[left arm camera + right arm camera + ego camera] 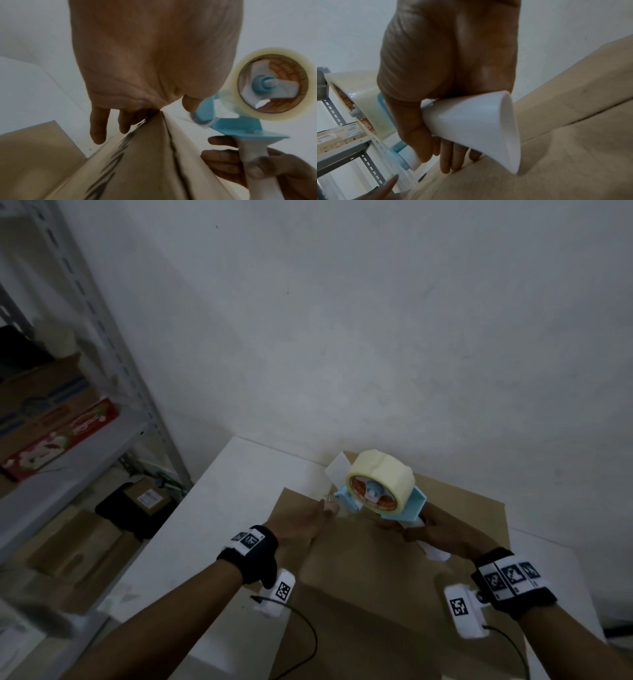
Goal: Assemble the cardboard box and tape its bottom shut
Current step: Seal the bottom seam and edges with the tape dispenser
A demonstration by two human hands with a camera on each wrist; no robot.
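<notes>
The cardboard box (394, 559) lies on the white table (222, 508), its brown flaps facing up. The right hand (448, 537) is wrapped around the white handle of the tape dispenser (383, 491), whose pale roll sits above the box's far edge. The left hand (305, 523) rests on the box at that edge — fingers (98, 127) fairly straight over the rim, thumb tip beside the dispenser's blue roller; whether it pinches the tape end, I cannot tell. At left stands a grey metal shelf (78, 440) bearing a red carton (61, 440), with more boxes (147, 498) underneath.
</notes>
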